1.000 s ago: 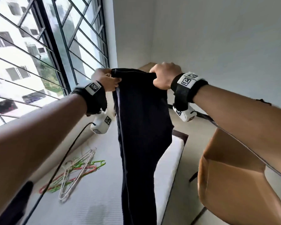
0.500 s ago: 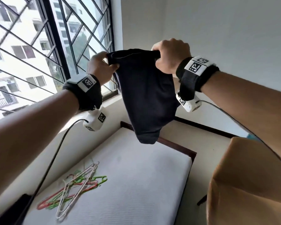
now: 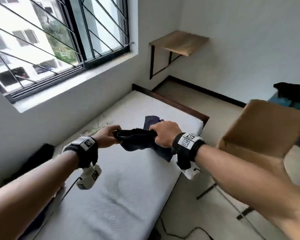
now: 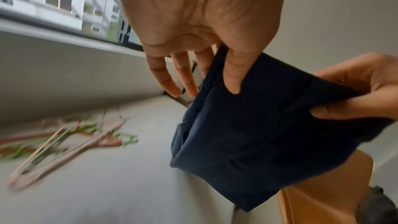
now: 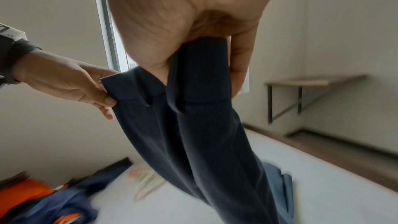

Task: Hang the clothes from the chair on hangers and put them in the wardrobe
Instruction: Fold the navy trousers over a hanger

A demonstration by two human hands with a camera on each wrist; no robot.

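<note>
Dark navy trousers (image 3: 137, 141) are stretched by the waistband between both hands, low over the white mattress (image 3: 121, 191). My left hand (image 3: 109, 135) pinches one end of the waistband between thumb and forefinger (image 4: 231, 74), its other fingers spread. My right hand (image 3: 164, 134) grips the other end in a fist (image 5: 204, 60). The trouser legs (image 3: 152, 121) trail onto the mattress beyond the hands. Several wire and plastic hangers (image 4: 64, 139) lie on the mattress near the window wall. A brown chair (image 3: 260, 132) stands to the right.
More clothes (image 3: 291, 94) lie at the far right behind the chair. An orange and blue pile (image 5: 43, 202) sits at the mattress's near end. A wall shelf (image 3: 178, 42) hangs in the corner. The barred window (image 3: 59, 40) is on the left.
Both hands have come down from head height to just above the mattress with the trousers. The hanging legs now lie on the mattress. The view has tilted downward.
</note>
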